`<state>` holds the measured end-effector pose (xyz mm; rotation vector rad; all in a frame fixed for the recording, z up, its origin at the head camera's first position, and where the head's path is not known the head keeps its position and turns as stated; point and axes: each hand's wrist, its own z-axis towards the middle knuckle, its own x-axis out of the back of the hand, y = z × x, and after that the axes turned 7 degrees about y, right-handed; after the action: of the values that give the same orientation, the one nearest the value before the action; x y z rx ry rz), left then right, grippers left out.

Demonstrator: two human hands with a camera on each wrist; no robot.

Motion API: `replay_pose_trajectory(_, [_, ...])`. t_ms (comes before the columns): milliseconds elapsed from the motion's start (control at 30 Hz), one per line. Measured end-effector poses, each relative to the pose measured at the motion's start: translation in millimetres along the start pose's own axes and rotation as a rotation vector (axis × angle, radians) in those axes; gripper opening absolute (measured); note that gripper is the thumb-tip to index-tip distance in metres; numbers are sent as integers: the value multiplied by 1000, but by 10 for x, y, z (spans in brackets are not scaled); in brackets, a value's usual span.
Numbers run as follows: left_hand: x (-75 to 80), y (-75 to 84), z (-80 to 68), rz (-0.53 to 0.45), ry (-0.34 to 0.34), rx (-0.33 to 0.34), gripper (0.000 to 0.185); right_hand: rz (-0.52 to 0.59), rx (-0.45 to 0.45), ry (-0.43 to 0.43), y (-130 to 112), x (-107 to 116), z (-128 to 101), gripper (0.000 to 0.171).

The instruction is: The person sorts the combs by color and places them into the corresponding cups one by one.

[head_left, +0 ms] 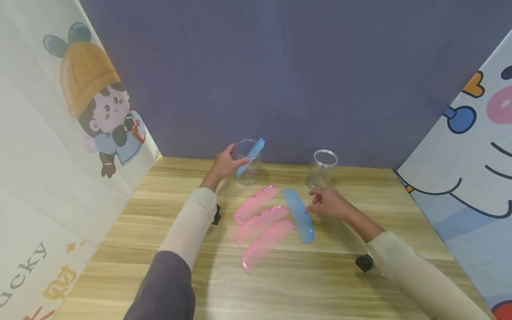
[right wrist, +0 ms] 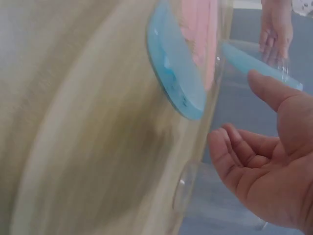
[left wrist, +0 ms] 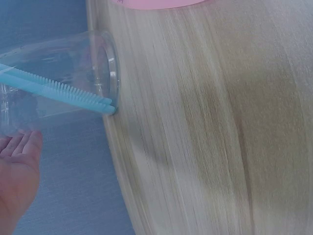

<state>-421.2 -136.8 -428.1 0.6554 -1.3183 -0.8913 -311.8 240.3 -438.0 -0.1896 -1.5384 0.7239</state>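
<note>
A clear plastic jar (head_left: 249, 172) (left wrist: 63, 54) stands at the back of the wooden table (head_left: 328, 284) with a blue comb (head_left: 250, 155) (left wrist: 58, 90) leaning inside it and sticking out over the rim. My left hand (head_left: 225, 163) (left wrist: 17, 171) lies against that jar's side with straight fingers. A second blue comb (head_left: 299, 214) (right wrist: 173, 73) lies flat beside three pink combs (head_left: 260, 223). My right hand (head_left: 330, 203) (right wrist: 259, 171) hovers just right of it, fingers loosely curled and holding nothing. An empty clear jar (head_left: 322, 169) (right wrist: 195, 196) stands behind that hand.
A dark blue wall (head_left: 280, 75) closes the back of the table. Cartoon-printed curtains hang at the left (head_left: 60, 146) and right (head_left: 472, 169). Bare wood stretches across the front of the table.
</note>
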Motion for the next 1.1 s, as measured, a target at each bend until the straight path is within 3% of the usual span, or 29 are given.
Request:
replay_pose_trajectory(300, [9, 16, 8, -3, 4, -7, 104, -1, -83, -105, -54, -184, -139, 81])
replay_pose_trajectory(600, [8, -9, 8, -2, -3, -7, 106, -96, -96, -95, -71, -410, -259, 84])
replay_pose_trajectory(833, [-18, -9, -9, -8, -10, 1, 103, -152, -174, -56, -124, -587, -358, 102])
replay_pose_trajectory(1100, [-18, 7, -13, -13, 8, -7, 102, -209, -209, -21, -137, -516, -333, 65])
